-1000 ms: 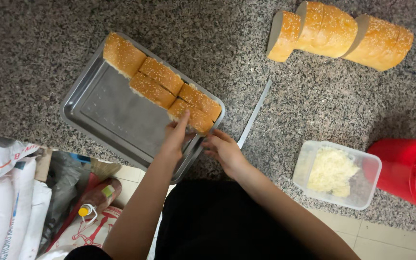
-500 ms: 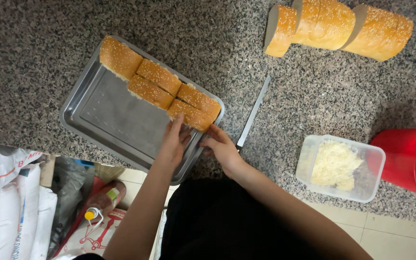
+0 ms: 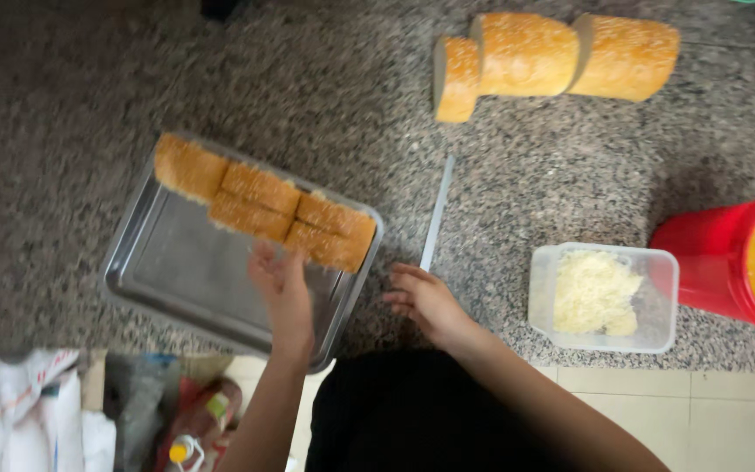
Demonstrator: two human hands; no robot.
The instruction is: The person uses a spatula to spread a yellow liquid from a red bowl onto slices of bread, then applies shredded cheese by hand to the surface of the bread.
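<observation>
Speckled stone table [image 3: 133, 87] carries a steel tray [image 3: 176, 280] with five sesame-crusted bread slices [image 3: 264, 214] lined along its far edge, the near part bare; the uncut loaf pieces [image 3: 561, 57] lie well apart at the far right. My left hand [image 3: 280, 280] rests open, fingertips touching the nearest slice. My right hand [image 3: 425, 301] lies loosely spread, empty, just beside the knife [image 3: 437, 214].

Speckled granite bench [image 3: 89, 96]. Resting directly on it: steel tray [image 3: 176, 271], knife [image 3: 437, 214], cut loaf [image 3: 557, 57], clear tub [image 3: 603, 297], red container [image 3: 731, 258]. Right hand [image 3: 423, 299] lies on the bench beside the knife.
</observation>
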